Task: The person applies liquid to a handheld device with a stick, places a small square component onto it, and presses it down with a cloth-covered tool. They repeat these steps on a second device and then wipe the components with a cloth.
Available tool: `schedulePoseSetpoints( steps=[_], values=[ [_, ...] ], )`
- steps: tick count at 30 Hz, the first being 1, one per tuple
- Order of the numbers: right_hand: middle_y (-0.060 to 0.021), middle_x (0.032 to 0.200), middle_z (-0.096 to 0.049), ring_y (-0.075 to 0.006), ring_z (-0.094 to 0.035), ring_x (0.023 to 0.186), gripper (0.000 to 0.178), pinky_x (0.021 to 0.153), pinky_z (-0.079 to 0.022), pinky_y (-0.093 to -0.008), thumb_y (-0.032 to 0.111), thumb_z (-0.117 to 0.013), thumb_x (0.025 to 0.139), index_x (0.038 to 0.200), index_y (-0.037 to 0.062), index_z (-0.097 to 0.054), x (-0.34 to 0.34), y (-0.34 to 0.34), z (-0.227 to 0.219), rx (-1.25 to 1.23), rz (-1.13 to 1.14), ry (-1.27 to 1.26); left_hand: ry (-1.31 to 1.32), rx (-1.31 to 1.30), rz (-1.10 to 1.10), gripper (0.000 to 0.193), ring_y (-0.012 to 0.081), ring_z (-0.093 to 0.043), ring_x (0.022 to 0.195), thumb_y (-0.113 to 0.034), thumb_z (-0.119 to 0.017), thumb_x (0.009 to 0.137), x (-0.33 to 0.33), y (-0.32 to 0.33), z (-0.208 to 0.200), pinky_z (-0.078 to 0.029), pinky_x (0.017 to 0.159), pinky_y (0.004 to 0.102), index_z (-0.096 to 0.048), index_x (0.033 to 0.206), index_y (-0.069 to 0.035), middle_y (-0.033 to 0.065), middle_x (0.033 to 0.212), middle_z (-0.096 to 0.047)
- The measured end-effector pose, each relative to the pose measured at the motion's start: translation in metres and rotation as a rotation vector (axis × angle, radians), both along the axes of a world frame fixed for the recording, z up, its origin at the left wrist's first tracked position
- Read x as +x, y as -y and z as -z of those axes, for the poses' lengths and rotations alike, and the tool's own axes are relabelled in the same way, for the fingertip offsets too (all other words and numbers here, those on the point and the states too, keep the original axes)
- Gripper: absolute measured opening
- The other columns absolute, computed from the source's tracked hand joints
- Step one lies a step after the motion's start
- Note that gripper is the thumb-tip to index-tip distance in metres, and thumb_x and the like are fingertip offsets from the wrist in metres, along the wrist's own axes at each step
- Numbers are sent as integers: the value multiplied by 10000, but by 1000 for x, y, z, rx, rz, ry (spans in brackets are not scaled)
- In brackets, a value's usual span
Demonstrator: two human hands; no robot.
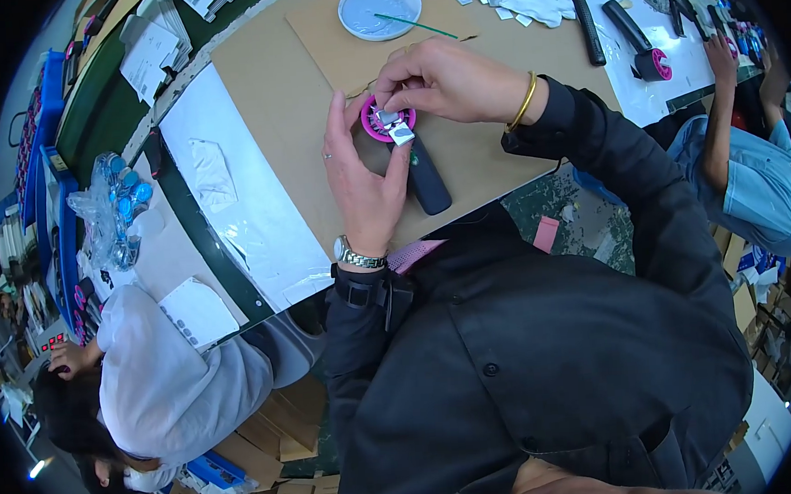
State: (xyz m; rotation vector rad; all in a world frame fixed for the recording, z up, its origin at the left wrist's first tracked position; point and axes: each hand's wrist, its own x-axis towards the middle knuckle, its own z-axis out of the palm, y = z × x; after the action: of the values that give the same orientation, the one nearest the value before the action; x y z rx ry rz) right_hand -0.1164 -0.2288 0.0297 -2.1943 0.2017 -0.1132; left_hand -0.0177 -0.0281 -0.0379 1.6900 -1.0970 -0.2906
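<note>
On the brown cardboard [480,151] before me lies a black-handled device [429,180] with a round, pink-rimmed head [371,127]; its exact kind I cannot make out. My left hand [362,181] curls round that head, thumb along its near side. From the right, the fingers of my right hand [435,83] are pinched together over the opening, at a small grey piece [389,118]. A shiny silvery square [401,133] sits at the rim by my left thumb. The inside of the head is largely hidden by my fingers.
A round white dish [379,11] with a thin green stick [414,25] stands beyond my hands. Small silvery squares [503,12] and an orange-and-black tool [586,22] lie at the far right, near a similar pink-rimmed device [654,65]. Co-workers sit at both sides.
</note>
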Motion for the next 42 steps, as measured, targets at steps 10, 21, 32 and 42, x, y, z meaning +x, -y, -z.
schedulePoseSetpoints(
  steps=[10, 21, 32, 42],
  values=[
    [-125, 966, -765, -294, -735, 884, 143, 813, -592, -388, 104, -777, 962, 1058, 1, -803, -3, -8, 1, -109, 43, 26, -9, -16, -2, 945, 383, -614, 1359, -76, -866, 894, -2, 1, 0, -407, 1198, 497, -340, 1674, 13, 211, 1483, -642],
    [-128, 884, -708, -314, -702, 866, 206, 809, -568, -421, 85, -862, 857, 993, 2, -732, 0, -17, 11, -192, 177, 141, -43, -37, 15, 921, 379, -636, 1345, -31, -868, 877, -1, 2, -1, -486, 1171, 470, -366, 1647, 23, 224, 1476, -631],
    [-145, 960, -696, -322, -700, 935, 364, 804, -568, -412, 127, -918, 833, 1046, 7, -647, 25, -5, -3, -207, 99, -192, -47, -13, 0, 892, 369, -648, 1331, -25, -875, 865, -2, 3, -2, -505, 1153, 462, -407, 1622, 16, 222, 1458, -637],
    [-114, 1046, -665, -281, -681, 1008, 427, 856, -557, -403, 153, -928, 837, 1102, 19, -620, 16, -5, 9, -248, 137, 74, -100, 30, -16, 900, 372, -629, 1351, -59, -883, 870, -3, 0, -2, -492, 1170, 467, -407, 1632, -2, 220, 1510, -602]
  ],
)
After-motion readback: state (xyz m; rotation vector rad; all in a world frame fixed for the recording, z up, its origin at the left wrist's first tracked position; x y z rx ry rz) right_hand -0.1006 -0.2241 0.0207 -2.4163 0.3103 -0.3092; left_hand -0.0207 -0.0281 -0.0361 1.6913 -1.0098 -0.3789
